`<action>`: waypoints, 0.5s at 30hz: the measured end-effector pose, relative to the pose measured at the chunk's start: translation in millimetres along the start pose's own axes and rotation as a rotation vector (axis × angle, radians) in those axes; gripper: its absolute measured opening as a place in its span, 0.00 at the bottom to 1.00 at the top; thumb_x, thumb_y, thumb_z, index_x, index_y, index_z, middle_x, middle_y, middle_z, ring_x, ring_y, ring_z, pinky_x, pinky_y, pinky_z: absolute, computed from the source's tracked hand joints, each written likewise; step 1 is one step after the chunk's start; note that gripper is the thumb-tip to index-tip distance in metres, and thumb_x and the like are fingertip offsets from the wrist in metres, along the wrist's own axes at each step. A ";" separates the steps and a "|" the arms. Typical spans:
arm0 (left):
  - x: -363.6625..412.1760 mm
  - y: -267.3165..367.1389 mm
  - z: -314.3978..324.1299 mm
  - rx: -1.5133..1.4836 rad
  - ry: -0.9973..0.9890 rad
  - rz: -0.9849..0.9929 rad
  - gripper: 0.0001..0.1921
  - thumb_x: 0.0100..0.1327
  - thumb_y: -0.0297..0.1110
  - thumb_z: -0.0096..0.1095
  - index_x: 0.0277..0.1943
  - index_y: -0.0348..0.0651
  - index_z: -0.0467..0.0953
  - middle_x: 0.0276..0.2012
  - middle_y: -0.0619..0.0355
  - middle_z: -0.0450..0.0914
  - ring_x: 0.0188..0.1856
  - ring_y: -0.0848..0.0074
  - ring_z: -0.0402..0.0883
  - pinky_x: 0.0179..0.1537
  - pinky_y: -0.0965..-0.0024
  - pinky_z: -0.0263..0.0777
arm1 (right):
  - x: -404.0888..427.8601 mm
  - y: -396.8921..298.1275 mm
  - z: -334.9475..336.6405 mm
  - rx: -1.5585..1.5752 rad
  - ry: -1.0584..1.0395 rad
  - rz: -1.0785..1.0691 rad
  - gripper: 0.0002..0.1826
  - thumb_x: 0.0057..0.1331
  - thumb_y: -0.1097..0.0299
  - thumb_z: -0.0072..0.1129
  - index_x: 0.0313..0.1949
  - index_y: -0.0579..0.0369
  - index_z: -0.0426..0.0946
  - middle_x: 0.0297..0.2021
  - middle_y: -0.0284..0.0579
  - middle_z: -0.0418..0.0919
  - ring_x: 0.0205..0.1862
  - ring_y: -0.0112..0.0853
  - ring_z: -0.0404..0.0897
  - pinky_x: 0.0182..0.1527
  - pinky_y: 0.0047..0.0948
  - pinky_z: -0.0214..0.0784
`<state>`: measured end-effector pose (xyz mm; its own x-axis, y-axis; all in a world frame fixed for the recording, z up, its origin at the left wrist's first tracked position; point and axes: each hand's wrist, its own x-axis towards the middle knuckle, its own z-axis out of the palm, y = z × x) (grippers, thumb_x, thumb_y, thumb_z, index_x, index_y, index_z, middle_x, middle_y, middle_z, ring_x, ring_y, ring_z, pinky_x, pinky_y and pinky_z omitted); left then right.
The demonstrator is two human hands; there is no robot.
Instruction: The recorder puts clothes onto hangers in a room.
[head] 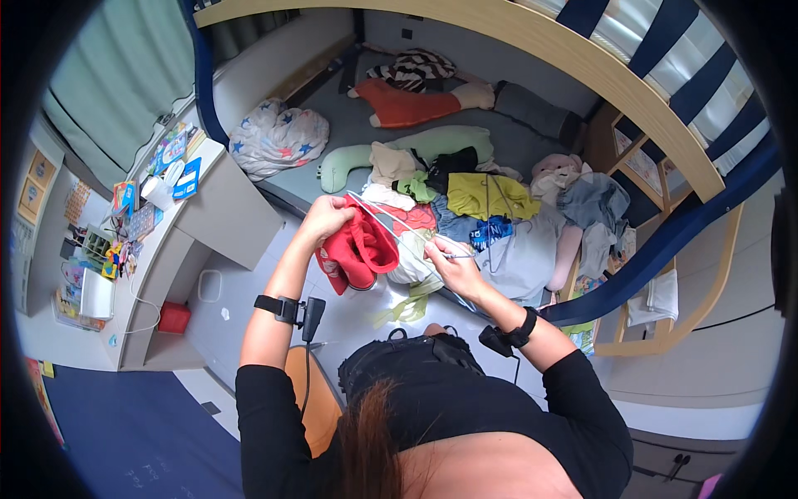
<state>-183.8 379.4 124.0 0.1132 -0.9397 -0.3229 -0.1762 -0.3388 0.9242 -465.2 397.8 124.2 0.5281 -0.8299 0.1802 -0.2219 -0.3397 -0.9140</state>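
My left hand (329, 219) grips a red garment (358, 249), which hangs bunched below my fingers. A thin pale clothes hanger (389, 226) runs from beside that hand towards my right hand (456, 267), whose fingers pinch its other end. Whether the hanger's left end sits inside the red cloth is hard to tell. Beyond my hands a pile of clothes covers the near edge of the lower bunk, with a yellow-green garment (483, 196), a blue printed garment (490, 232) and a white one (527, 256). A dark hanger (489, 224) lies across the pile.
The bunk bed's curved wooden rail (474, 19) arches overhead. Stuffed pillows, one orange-red (414, 106) and one green (340, 165), lie on the mattress beside a star-patterned blanket (277, 137). At left stands a cluttered desk (202, 168). An orange chair seat (312, 399) is near me.
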 end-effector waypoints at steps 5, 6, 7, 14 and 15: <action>5.6 2.7 10.3 0.101 0.055 0.129 0.10 0.60 0.27 0.53 0.41 0.32 0.76 0.33 0.58 0.80 0.32 0.80 0.77 0.37 0.76 0.72 | 11.1 1.2 -3.0 0.511 0.034 0.192 0.13 0.67 0.65 0.47 0.25 0.57 0.69 0.14 0.30 0.62 0.16 0.16 0.58 0.18 0.18 0.49; 6.2 2.9 8.6 0.144 0.070 0.120 0.10 0.60 0.27 0.53 0.41 0.32 0.76 0.33 0.58 0.80 0.32 0.80 0.77 0.37 0.76 0.72 | 12.0 1.9 -6.3 0.567 0.062 0.161 0.13 0.68 0.63 0.47 0.25 0.53 0.69 0.13 0.25 0.59 0.13 0.13 0.55 0.15 0.16 0.43; 7.1 3.4 7.2 0.075 0.082 0.184 0.10 0.60 0.28 0.53 0.41 0.32 0.76 0.33 0.59 0.80 0.32 0.81 0.77 0.38 0.77 0.71 | 13.4 2.6 -12.0 0.590 0.070 0.139 0.13 0.68 0.63 0.47 0.25 0.53 0.69 0.12 0.26 0.60 0.13 0.14 0.55 0.14 0.17 0.43; 0.9 12.6 3.9 -0.068 0.241 0.461 0.10 0.59 0.30 0.56 0.40 0.32 0.76 0.29 0.59 0.81 0.29 0.83 0.76 0.33 0.78 0.69 | 10.2 1.5 -33.5 0.546 0.082 0.136 0.13 0.68 0.62 0.46 0.26 0.54 0.69 0.12 0.25 0.59 0.13 0.14 0.54 0.15 0.16 0.43; -1.2 14.2 5.2 -0.179 0.226 0.518 0.09 0.59 0.29 0.56 0.38 0.32 0.77 0.28 0.59 0.81 0.29 0.86 0.75 0.32 0.79 0.69 | 8.9 0.6 -32.0 0.533 0.070 0.139 0.13 0.68 0.62 0.46 0.26 0.54 0.69 0.12 0.25 0.59 0.13 0.14 0.54 0.15 0.16 0.43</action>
<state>-191.6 375.4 136.4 0.2654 -0.9403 0.2132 -0.0986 0.1935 0.9761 -486.9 376.0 136.9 0.4637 -0.8844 0.0523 0.1697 0.0308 -0.9850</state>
